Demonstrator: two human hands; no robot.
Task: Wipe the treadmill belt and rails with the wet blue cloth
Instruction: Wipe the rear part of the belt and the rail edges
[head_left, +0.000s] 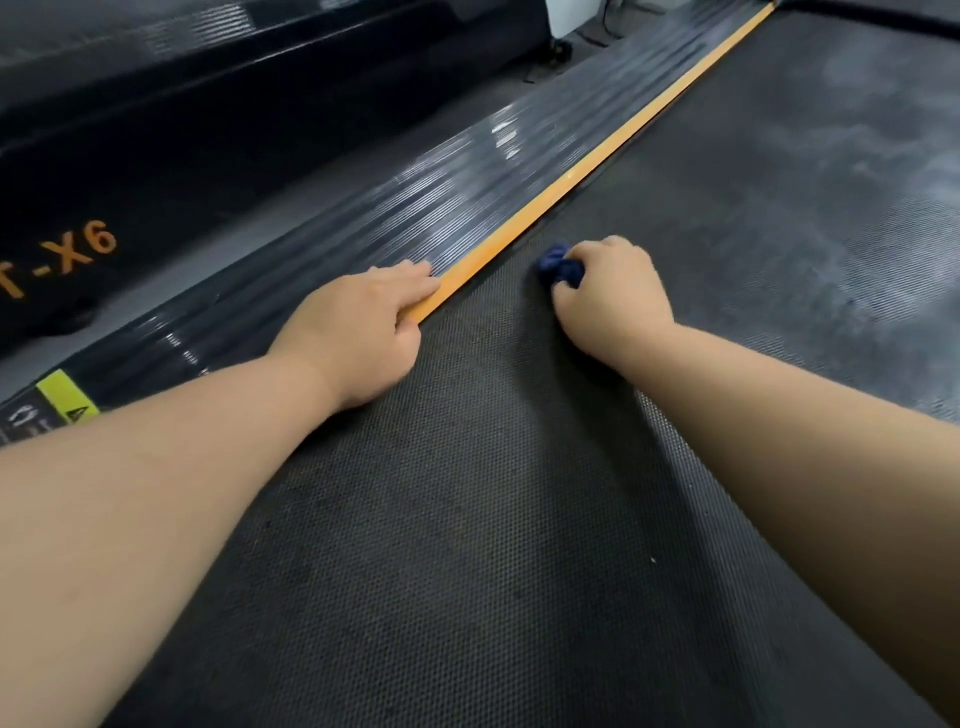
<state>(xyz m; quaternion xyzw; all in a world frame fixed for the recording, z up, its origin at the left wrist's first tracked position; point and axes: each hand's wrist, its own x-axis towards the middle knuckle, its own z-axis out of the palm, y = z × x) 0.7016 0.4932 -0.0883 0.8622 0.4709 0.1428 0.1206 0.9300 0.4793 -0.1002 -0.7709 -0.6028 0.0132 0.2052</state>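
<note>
The dark textured treadmill belt (519, 519) fills the lower and right part of the head view. Along its left side runs the ribbed black rail (426, 202) with an orange strip (587, 166) at its inner edge. My right hand (610, 291) is closed around a bunched dark blue cloth (556, 265), pressing it onto the belt close to the orange strip. My left hand (363, 327) lies flat, palm down, across the rail and the orange strip, holding nothing. Most of the cloth is hidden inside my right fist.
Pale dusty smears cover the belt at the far right (857, 156). A yellow warning label (67, 397) sits on the rail's near end. Another black machine (104, 171) with orange lettering stands to the left, across a strip of grey floor (171, 291).
</note>
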